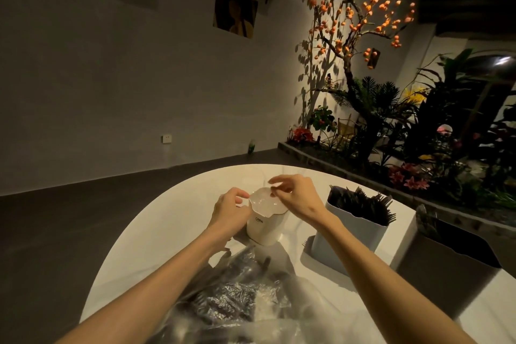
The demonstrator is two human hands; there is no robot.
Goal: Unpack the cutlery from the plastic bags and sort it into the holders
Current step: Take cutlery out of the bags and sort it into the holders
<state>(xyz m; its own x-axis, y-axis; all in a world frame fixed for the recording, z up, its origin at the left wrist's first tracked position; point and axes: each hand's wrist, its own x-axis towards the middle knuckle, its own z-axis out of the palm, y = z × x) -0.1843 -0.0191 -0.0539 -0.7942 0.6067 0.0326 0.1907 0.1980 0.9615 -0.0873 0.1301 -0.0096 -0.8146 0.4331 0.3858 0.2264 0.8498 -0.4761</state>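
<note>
three holders stood on the table (156,220): white holder (265,227), pale blue holder (351,234) at 3 o'clock, dark holder (446,262) beyond. my left hand (230,211) gripped the white one's rim; my right hand (296,194) pinched clear plastic (272,182). one crinkled plastic bag (237,296) of black cutlery lay at 6 o'clock.

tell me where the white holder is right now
In the head view the white holder stands mid-table between both hands, left hand against its side, with the blue-grey holder of black forks to its right.
</note>
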